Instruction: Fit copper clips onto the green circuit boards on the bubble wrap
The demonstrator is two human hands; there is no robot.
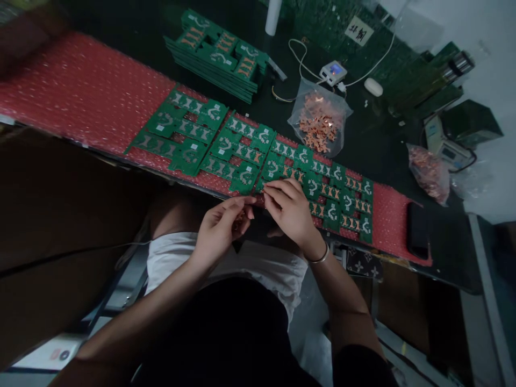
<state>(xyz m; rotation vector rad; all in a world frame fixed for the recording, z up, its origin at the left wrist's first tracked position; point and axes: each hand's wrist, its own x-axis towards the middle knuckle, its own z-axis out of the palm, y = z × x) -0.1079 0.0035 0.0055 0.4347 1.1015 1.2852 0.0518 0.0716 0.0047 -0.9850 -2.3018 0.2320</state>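
Observation:
My left hand (223,226) and my right hand (288,207) meet at the near edge of the table, fingertips pinched together over something small that I cannot make out. Copper-coloured bits show under the left fingers. Just beyond the hands lies a row of green circuit boards (242,153) on a red bubble-wrap sheet (80,97). The boards nearest my right hand carry small copper pieces (355,207). A bracelet circles my right wrist.
A stack of green boards (220,54) sits at the back. A clear bag of copper parts (320,121) lies behind the row, another bag (429,172) at the right. A black phone (417,231) rests on the sheet's right end. A small white device (332,72) with cables stands farther back.

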